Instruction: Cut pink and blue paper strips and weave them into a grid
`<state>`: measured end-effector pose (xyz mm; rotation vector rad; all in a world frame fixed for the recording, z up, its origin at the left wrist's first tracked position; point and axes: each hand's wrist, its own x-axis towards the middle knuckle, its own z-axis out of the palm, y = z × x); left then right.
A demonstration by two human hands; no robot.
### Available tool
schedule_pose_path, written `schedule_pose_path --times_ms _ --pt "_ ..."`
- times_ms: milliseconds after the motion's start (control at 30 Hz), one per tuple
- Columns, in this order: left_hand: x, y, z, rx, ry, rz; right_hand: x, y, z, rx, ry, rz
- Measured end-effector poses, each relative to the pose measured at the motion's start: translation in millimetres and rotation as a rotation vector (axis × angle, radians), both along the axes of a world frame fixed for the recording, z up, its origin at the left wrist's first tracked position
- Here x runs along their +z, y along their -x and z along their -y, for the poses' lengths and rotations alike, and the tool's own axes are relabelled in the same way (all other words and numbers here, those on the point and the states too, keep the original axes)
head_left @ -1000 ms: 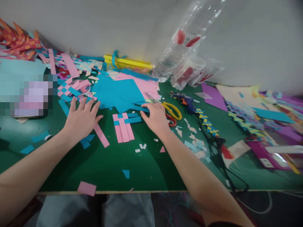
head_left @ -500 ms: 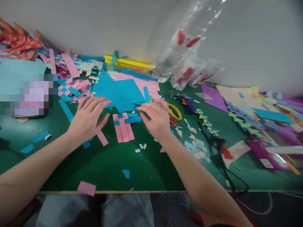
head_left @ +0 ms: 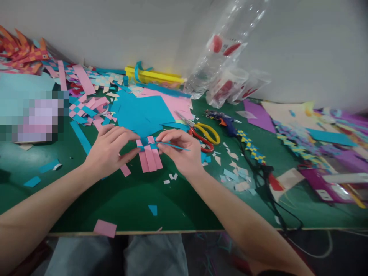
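Observation:
A small weave of pink and blue paper strips lies in front of me, with its pink ends pointing toward me. My left hand pinches the upper left edge of this weave between thumb and fingers. On the other side, my right hand is closed on a blue paper strip, which sticks out to the right past its fingertips. Part of that strip, near the weave, is hidden by the fingers. Just beyond the right hand rest scissors with yellow and red handles.
Blue paper sheets lie behind the weave. A glue gun with its black cord is to the right, near scattered paper scraps. Plastic bottle and cups stand by the wall. Woven orange pieces are far left.
Both hands have come together at the weave; the left now grips its edge. My right hand has brought a blue strip to it, uncovering the scissors.

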<state>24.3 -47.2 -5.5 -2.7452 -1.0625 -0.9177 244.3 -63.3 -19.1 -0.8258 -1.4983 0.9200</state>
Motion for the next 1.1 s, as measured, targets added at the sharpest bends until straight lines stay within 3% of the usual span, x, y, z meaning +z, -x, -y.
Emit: schedule_pose_path --times_ms 267,467,667,800,933,1033,1100 --pt "0.8 3.0 -0.2 -0.074 -0.035 0.021 -6.5 6.1 4.1 0.245 0.046 0.003" --pt "-2.3 6.2 -4.0 -0.083 -0.027 0.049 -6.5 8.1 5.6 0.243 0.056 0.115" --pt "-3.4 5.1 -4.1 -0.239 -0.027 0.043 -9.7 7.2 5.2 0.141 -0.059 0.193" --pt "-0.4 5.5 -3.8 -0.310 -0.031 0.057 -7.9 3.2 3.2 0.213 -0.131 0.181" --pt "1.3 9.3 -5.9 -0.197 -0.042 0.096 -9.0 -5.8 -6.5 0.049 -0.231 0.308" --pt "-1.0 13.5 -9.7 0.007 -0.042 0.108 -15.6 -11.5 -16.9 -0.117 -0.339 0.504" --pt "-3.6 15.8 -12.5 0.146 -0.023 0.067 -21.7 -12.5 -22.0 -0.179 -0.331 0.639"
